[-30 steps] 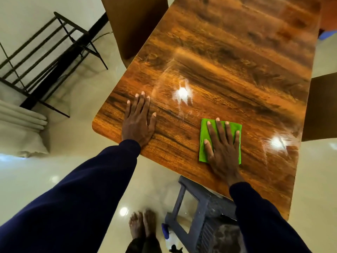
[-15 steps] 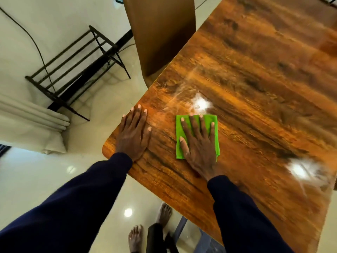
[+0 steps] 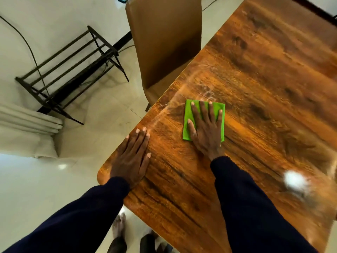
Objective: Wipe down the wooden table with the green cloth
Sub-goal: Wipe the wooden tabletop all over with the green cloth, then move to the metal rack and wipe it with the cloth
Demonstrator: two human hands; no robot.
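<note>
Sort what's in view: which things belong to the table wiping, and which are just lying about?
In the job:
green cloth, flat under the right hand
wooden table
left hand, resting flat by the table's corner

Lying about:
brown chair, at the table's edge
black metal rack, on the floor
white curtain

No legible text (none anywhere)
</note>
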